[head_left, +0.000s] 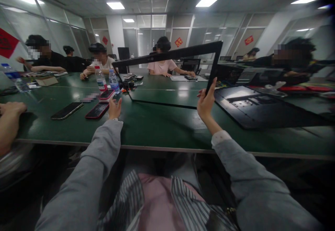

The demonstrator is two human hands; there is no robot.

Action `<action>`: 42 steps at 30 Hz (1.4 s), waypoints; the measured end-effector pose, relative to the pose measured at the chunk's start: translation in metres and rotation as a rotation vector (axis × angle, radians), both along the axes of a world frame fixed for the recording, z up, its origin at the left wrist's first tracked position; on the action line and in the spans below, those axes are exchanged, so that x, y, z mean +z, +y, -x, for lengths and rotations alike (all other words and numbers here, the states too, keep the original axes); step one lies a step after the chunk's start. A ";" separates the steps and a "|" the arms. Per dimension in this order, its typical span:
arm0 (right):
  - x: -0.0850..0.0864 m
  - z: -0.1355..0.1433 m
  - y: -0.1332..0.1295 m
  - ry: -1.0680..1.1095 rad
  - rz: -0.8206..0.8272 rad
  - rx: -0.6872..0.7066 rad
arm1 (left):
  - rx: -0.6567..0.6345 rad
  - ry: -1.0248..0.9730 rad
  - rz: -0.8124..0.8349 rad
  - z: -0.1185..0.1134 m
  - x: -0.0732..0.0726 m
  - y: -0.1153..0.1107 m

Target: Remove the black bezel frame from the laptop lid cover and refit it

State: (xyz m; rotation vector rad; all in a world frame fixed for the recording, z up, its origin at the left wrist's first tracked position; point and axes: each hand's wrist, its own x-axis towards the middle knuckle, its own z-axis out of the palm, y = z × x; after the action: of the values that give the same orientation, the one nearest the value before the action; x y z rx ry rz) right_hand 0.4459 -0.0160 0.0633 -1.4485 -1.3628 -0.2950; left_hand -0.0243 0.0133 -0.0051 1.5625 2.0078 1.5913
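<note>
A thin black rectangular frame [167, 54] is held tilted above the green table [157, 129], its right side raised. My right hand [206, 101] grips that right side, fingers wrapped round it. My left hand [115, 108] is over the table beside the phones, thumb and fingers apart, not touching the frame. Left of it lie a red-edged phone [96, 110] and a dark phone [67, 111]. Another red-edged phone [106, 95] sits just behind my left hand.
On the right lies a large black panel [259, 108]. Two bottles [101, 79] [114, 81] stand behind the phones, near a tangle of small dark parts [128, 84]. Another person's hand [13, 108] rests at the left edge. Several people sit across the table.
</note>
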 end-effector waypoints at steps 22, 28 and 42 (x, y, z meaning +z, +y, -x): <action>-0.083 -0.023 0.051 -0.134 0.633 -0.101 | 0.073 0.287 0.351 0.001 -0.001 -0.008; -0.083 -0.025 0.050 -0.177 0.661 -0.113 | 0.104 0.351 0.389 0.003 -0.007 -0.011; -0.082 -0.021 0.043 -0.126 0.676 -0.149 | 0.096 0.408 0.409 0.005 -0.008 -0.008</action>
State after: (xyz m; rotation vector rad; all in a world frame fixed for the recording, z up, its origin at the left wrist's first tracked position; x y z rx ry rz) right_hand 0.4670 0.0272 -0.0183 -2.1222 -1.5380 -0.0097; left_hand -0.0289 0.0050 -0.0135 1.7380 2.4442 0.8438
